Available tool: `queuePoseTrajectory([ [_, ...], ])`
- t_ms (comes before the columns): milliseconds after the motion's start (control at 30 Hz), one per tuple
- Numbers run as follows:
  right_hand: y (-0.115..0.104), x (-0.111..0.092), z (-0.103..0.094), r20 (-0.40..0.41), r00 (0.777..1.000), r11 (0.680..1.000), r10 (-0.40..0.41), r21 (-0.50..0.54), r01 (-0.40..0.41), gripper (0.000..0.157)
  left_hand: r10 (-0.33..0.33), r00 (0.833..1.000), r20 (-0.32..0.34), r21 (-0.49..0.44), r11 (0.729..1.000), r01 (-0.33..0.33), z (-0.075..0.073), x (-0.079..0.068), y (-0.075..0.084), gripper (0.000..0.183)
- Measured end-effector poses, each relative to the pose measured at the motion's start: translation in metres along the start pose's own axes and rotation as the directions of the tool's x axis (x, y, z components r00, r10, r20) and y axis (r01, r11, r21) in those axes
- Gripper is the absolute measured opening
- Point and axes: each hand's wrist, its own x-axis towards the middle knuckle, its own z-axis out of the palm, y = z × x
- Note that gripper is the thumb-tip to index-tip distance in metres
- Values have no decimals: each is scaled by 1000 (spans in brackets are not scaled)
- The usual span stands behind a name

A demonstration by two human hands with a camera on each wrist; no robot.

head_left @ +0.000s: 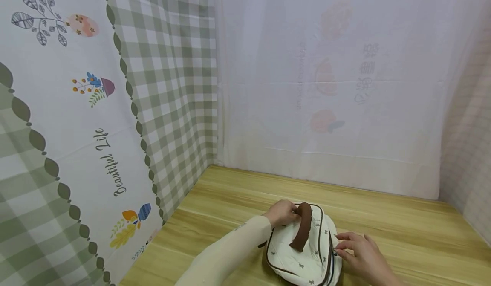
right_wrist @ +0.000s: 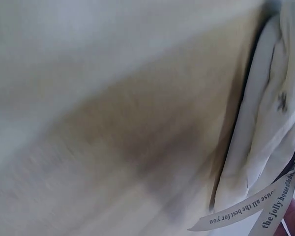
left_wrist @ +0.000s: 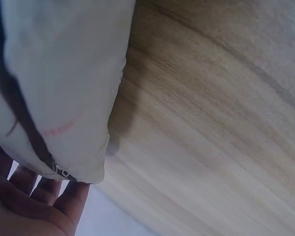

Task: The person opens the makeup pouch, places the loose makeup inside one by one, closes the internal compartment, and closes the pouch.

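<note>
A small white bag with brown piping and a printed bow pattern lies on the wooden table, its brown carry handle arching upward. My left hand grips the bag's far left edge beside the handle; in the left wrist view its fingers bend against a corner of the bag. On the bag's right side, my right hand pinches a zipper pull between thumb and fingers. From that pull hangs a printed ribbon, seen in the right wrist view.
Wood-grain tabletop surrounds the bag. A green checked cloth with printed plants hangs along the left, and a pale white cloth hangs behind the table. Another light cloth hangs at the right.
</note>
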Motion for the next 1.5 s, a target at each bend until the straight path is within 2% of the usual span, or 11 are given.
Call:
queuePoseTrajectory([
  [100,-2,-7,-1,26,998,999,-51,9,50,33,0,1000,-6,11,1000,0,0,1,-1,9],
  [167,-2,-12,-2,81,994,997,-76,13,75,30,1,1000,-7,15,1000,-1,0,1,-1,10],
  [267,-1,-21,-4,189,975,993,-115,38,110,24,0,1000,-7,10,1000,0,1,1,-3,10],
  [333,-1,-26,-4,229,964,990,-139,60,128,22,-6,1000,-7,10,1000,6,1,1,-4,11],
  [500,-1,-34,-2,197,963,983,-184,63,175,25,-27,1000,-9,9,1000,27,1,2,-6,12],
  [600,1,-35,-4,196,968,988,-154,62,145,26,-29,999,-12,12,999,29,0,1,-9,12],
  [800,5,-30,-12,226,973,999,-35,18,32,22,-18,999,-34,-14,1000,17,-5,-5,-18,17],
  [933,6,-25,-15,154,988,998,9,-65,1,26,14,994,-109,-6,1000,-15,-8,-10,-22,18],
  [1100,13,-18,-17,86,996,993,22,-121,-11,32,55,975,-215,41,998,-48,-6,-13,-31,18],
  [1367,34,1,-19,117,989,985,87,-160,-68,20,76,959,-274,63,996,-61,-7,-27,-37,38],
  [1500,49,15,-21,151,981,981,120,-169,-94,12,115,953,-280,104,991,-89,-6,-41,-34,35],
])
